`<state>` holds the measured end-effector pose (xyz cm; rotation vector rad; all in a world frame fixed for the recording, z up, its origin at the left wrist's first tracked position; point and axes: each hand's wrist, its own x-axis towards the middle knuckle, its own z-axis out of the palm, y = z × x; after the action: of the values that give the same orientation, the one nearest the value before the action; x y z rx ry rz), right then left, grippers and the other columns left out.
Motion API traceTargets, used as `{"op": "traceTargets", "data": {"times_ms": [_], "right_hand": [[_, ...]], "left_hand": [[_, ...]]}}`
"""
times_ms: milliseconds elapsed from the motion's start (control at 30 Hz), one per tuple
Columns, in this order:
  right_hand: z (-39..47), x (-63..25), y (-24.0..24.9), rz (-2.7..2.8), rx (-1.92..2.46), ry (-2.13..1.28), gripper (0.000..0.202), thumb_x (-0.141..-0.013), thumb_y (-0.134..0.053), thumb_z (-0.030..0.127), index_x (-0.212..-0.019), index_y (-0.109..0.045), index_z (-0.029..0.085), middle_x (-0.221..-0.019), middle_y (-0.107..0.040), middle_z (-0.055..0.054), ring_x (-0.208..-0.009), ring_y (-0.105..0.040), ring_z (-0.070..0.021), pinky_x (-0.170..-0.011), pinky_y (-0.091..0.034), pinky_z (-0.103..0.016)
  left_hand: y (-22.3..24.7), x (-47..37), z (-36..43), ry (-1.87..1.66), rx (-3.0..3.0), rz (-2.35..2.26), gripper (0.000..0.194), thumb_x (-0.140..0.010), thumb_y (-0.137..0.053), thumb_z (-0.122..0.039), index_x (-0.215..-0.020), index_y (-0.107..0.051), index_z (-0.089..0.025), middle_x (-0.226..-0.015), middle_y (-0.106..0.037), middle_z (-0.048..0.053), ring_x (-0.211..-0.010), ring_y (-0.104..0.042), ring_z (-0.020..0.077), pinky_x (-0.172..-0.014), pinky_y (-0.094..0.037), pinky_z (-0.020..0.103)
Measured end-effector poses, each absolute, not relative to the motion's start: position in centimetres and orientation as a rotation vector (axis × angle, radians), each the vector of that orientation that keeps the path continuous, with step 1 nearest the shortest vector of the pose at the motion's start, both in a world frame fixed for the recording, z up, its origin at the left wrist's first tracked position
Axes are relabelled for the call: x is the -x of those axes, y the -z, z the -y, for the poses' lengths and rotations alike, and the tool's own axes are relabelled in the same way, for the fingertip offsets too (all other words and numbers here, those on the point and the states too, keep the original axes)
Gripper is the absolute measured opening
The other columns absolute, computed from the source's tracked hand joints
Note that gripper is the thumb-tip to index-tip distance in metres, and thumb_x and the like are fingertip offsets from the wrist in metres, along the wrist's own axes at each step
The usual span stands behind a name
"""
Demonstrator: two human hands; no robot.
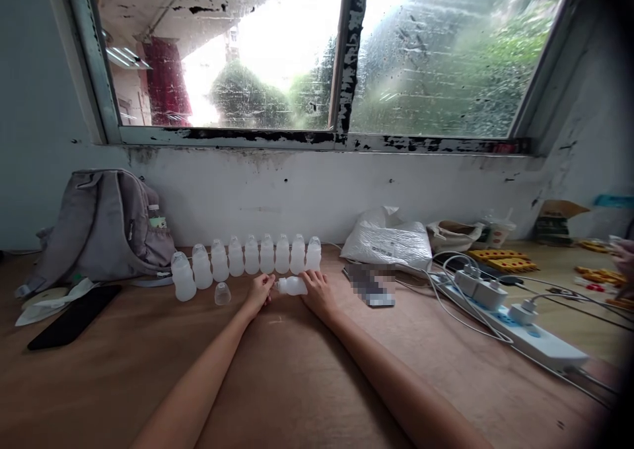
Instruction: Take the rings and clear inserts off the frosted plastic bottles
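Observation:
A translucent white baby bottle (293,286) lies on its side on the table, its neck toward the left. My right hand (318,290) is closed over the base end of it. Just left of the neck is my left hand (259,292), its fingers pinched together; whatever they hold is too small to make out. Behind both hands stands a row of several similar bottles (251,256), upright with clear caps on. A loose clear cap (222,294) rests on the table to the left of my left hand.
A grey backpack (106,224) leans at the back left, with a black flat object (74,318) before it. Rightward are a silver plastic package (389,241), a phone (379,293) and a white power strip (525,333) with cables. Another person's hand (623,254) shows at the far right.

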<state>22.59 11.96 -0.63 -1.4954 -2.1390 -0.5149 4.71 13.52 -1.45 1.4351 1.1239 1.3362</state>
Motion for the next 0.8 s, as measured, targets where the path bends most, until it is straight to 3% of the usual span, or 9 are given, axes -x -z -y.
{"op": "traceTargets", "data": {"times_ms": [100, 233, 333, 533, 800], "right_hand": [[-11.96, -22.55, 0.63, 2.141, 1.501, 0.504, 0.029, -0.071, -0.054, 0.022, -0.100, -0.051, 0.020, -0.099, -0.053, -0.007, -0.092, -0.043, -0.0227, -0.078, -0.028, -0.031], [-11.94, -22.63, 0.59, 2.118, 1.524, 0.498, 0.026, -0.071, -0.053, 0.022, -0.097, -0.051, 0.019, -0.097, -0.053, -0.008, -0.090, -0.043, -0.0232, -0.076, -0.029, -0.031], [-11.88, -22.64, 0.52, 2.120, 1.521, 0.498, 0.027, -0.070, -0.054, 0.021, -0.097, -0.051, 0.020, -0.098, -0.053, -0.007, -0.091, -0.043, -0.0231, -0.077, -0.029, -0.031], [-11.88, -22.54, 0.51, 2.128, 1.522, 0.475, 0.027, -0.070, -0.054, 0.024, -0.097, -0.051, 0.020, -0.098, -0.053, -0.007, -0.091, -0.043, -0.0223, -0.077, -0.029, -0.030], [-11.92, -22.52, 0.56, 2.099, 1.559, 0.437, 0.025, -0.071, -0.053, 0.023, -0.096, -0.051, 0.019, -0.097, -0.053, -0.008, -0.092, -0.043, -0.0226, -0.078, -0.029, -0.030]], "left_hand": [[1.29, -4.63, -13.28, -1.365, -1.427, -1.110, 0.041, -0.070, -0.048, -0.055, -0.065, -0.051, -0.015, -0.040, -0.044, -0.006, -0.030, -0.042, 0.0073, -0.028, -0.025, 0.017], [0.75, -4.51, -12.68, -1.340, -1.459, -1.043, 0.039, -0.061, -0.063, -0.047, -0.080, -0.056, -0.014, -0.064, -0.059, 0.002, -0.054, -0.057, 0.0122, -0.038, -0.039, 0.018], [0.79, -4.50, -12.74, -1.303, -1.463, -1.056, 0.037, -0.061, -0.061, -0.050, -0.068, -0.056, -0.013, -0.055, -0.057, 0.001, -0.048, -0.055, 0.0110, -0.039, -0.040, 0.019], [1.49, -4.73, -13.28, -1.275, -1.438, -1.150, 0.051, -0.070, -0.043, -0.059, -0.043, -0.039, -0.017, -0.031, -0.035, -0.005, -0.024, -0.035, 0.0067, -0.027, -0.021, 0.018], [1.00, -4.44, -12.79, -1.374, -1.417, -1.082, 0.026, -0.067, -0.056, -0.043, -0.072, -0.048, -0.019, -0.050, -0.045, -0.007, -0.034, -0.040, 0.0059, -0.029, -0.023, 0.015]]}}
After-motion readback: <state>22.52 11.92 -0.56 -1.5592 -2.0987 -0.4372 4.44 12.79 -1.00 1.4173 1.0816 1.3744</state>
